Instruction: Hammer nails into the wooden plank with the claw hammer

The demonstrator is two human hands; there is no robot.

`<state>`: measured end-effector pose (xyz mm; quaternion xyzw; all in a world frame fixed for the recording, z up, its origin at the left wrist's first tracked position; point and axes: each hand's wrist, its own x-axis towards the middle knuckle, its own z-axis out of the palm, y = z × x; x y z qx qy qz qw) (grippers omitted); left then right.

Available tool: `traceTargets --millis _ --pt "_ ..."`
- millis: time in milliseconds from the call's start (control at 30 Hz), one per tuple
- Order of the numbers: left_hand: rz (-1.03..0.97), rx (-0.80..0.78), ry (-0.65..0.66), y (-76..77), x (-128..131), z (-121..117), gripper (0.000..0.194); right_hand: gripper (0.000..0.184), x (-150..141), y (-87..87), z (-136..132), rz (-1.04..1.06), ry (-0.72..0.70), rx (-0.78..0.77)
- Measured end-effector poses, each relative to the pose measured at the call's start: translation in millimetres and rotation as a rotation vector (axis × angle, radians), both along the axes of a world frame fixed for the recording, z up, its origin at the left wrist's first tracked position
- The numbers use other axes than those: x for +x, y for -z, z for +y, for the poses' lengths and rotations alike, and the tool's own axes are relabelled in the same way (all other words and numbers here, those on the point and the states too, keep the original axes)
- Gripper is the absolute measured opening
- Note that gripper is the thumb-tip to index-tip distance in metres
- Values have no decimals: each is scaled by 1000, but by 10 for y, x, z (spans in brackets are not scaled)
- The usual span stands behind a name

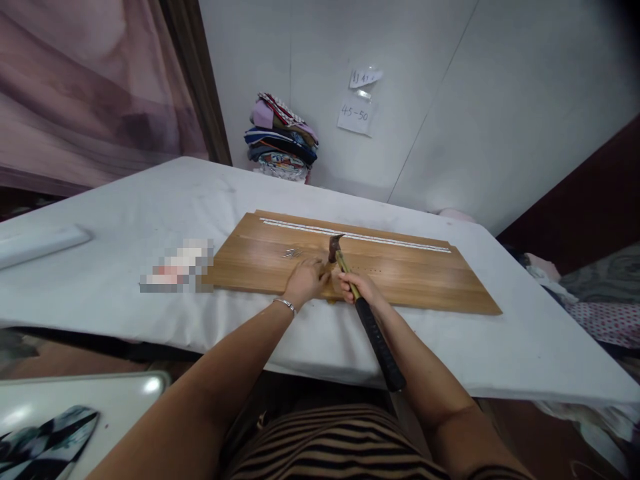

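Note:
My right hand [364, 288] is wrapped round the yellowish neck of a claw hammer [375, 337], whose black grip points back toward me. The hammer's dark metal head hangs just above the wooden board [425, 283], close to the fingertips of my left hand [305, 280]. That left hand rests on the board with its fingers bent together; whatever they pinch is too small to make out. Several loose nails [290, 253] lie beyond the left hand. A row of small dark dots [370, 269] runs along the board to the right of the hammer.
Two thin white marked strips [355, 236] lie along the board's far side. The board is on a white-covered table [240, 333]. A blurred-out item [177, 267] lies left of it, a white roll [45, 245] farther left. Folded fabrics [283, 140] are stacked against the wall.

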<state>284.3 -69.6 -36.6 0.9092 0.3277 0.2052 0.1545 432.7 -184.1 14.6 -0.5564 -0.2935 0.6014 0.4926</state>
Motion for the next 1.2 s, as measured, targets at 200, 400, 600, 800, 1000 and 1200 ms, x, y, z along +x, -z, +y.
traceTargets --millis 200,400,600,800,1000,1200 --pt "11 11 1 28 4 18 20 45 9 28 30 -16 -24 35" --pt "-5 13 -11 32 9 5 19 45 23 48 24 19 -30 25" --pt "-13 11 12 35 -3 15 18 47 21 42 37 2 -27 71" --pt "-11 21 7 31 4 13 17 50 40 88 50 12 -65 45" --pt "-21 18 2 26 -2 5 17 47 33 83 54 -8 -49 50" --pt "-21 11 17 35 -5 10 18 50 29 82 38 5 -38 54"
